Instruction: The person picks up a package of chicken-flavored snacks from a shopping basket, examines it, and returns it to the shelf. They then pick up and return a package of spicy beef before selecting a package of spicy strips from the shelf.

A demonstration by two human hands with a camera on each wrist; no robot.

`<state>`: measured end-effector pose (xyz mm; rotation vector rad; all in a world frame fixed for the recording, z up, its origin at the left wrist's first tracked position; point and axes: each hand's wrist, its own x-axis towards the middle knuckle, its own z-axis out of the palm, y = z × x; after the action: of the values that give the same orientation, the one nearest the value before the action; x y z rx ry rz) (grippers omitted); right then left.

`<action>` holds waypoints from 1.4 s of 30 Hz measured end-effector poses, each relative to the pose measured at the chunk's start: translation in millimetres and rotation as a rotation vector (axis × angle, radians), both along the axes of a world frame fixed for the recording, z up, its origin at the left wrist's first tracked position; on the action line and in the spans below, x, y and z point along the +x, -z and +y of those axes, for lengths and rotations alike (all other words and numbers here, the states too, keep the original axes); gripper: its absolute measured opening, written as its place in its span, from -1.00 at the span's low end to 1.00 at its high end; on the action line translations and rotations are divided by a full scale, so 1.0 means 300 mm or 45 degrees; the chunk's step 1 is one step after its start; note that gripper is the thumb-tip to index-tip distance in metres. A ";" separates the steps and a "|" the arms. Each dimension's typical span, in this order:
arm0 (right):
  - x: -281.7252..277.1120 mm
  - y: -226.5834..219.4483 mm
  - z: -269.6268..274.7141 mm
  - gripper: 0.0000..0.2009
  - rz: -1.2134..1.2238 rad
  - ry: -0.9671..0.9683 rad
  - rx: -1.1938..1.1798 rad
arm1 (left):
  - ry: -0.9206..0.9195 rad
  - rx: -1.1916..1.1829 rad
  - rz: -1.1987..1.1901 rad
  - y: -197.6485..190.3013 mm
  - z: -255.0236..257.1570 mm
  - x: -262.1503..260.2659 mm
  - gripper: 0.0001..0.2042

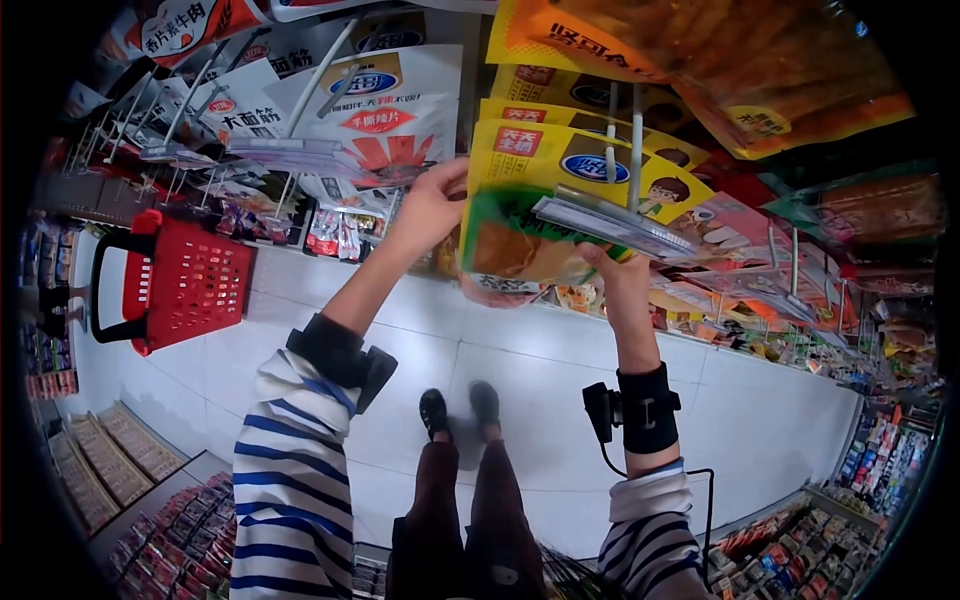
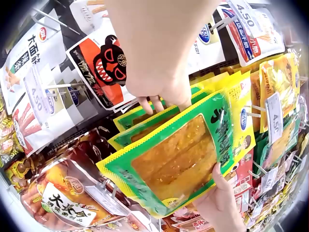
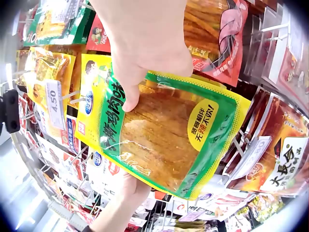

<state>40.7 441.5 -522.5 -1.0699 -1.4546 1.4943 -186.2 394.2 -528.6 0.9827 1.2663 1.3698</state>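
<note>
A green-and-yellow snack packet [image 1: 510,247] with a clear window showing brown strips hangs at the front of a row of matching packets [image 2: 126,121]. My right hand [image 1: 622,285] grips its edge, the thumb [image 3: 131,96] lying across the printed front and the other fingers hidden behind. On the opposite side, my left hand [image 1: 437,208] has its bent fingers [image 2: 157,104] at the edges of the packets, just behind the front one. Its fingertips are hidden between them. The front packet tilts away from those behind it in the left wrist view.
White-and-red snack packets [image 1: 375,120] hang left of the row, orange packets [image 1: 760,70] to the right. Metal hooks [image 1: 637,150] with price tags [image 2: 274,117] jut out. A red shopping basket [image 1: 200,285] stands on the tiled floor [image 1: 480,345] at left.
</note>
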 end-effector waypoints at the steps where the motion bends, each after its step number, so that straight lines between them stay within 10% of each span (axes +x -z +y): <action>1: -0.004 0.000 -0.002 -0.70 0.034 -0.001 -0.003 | 0.003 -0.006 0.081 -0.021 0.007 0.003 -0.68; 27: -0.013 0.058 0.048 -0.73 -0.044 0.006 0.068 | -0.048 0.197 0.334 0.010 0.128 -0.010 -0.81; 36: 0.058 0.314 0.123 -0.75 -0.709 0.050 0.624 | -0.354 0.045 0.248 0.150 -0.015 0.030 -0.72; 38: 0.020 0.200 0.082 -0.75 -0.196 0.218 -0.034 | -0.371 0.078 0.099 0.170 -0.052 0.059 -0.72; 42: -0.031 0.154 0.027 -0.79 -0.043 0.272 0.096 | -0.400 0.142 0.012 0.180 -0.121 0.137 -0.74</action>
<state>31.3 449.8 -568.6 -1.1697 -1.3615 1.2673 -145.0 357.9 -582.7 0.8909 1.4071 1.6939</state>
